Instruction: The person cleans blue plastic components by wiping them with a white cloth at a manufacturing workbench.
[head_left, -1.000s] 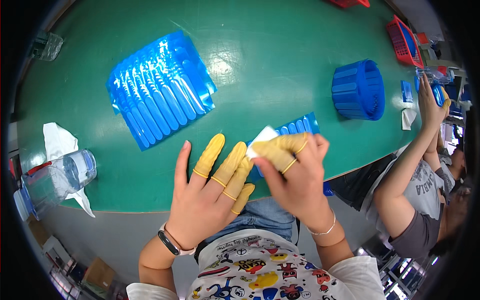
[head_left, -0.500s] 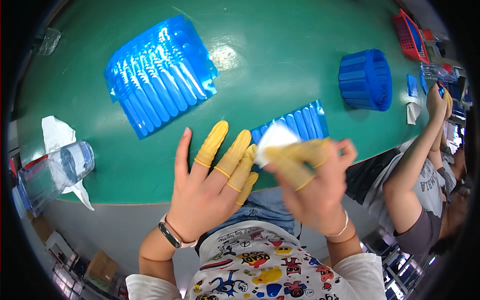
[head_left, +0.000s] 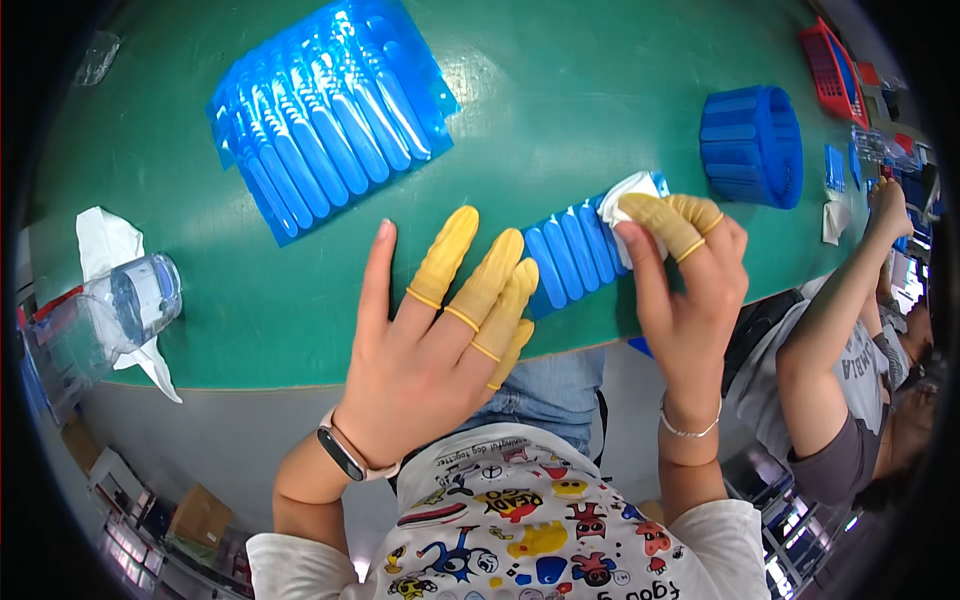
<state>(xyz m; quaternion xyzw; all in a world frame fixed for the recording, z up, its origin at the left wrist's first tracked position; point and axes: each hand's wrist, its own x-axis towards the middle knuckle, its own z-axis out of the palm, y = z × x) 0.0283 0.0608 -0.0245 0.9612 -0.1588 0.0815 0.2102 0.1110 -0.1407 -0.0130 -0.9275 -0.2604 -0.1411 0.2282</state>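
A small blue ribbed plastic sheet [head_left: 570, 258], marked by long rounded ridges, lies on the green table in front of me. My left hand [head_left: 425, 330] rests flat at its left end, fingers spread, with yellow finger cots on all but the thumb. At the sheet's right end my right hand [head_left: 690, 265] pinches a folded white cloth [head_left: 630, 190] and presses it against the ridges. Yellow cots cover at least two of its fingers. The cloth and fingers hide the sheet's right part.
A stack of larger blue ribbed sheets [head_left: 330, 120] lies at the far left. A round blue container [head_left: 750, 145] stands right of my work. A clear bottle [head_left: 145, 295] lies on white tissue [head_left: 105, 240] at left. A co-worker's arm [head_left: 835, 285] reaches in near a red basket [head_left: 832, 70].
My right hand has slid the white cloth from the sheet's left part to its right end. The left hand stays at the left end.
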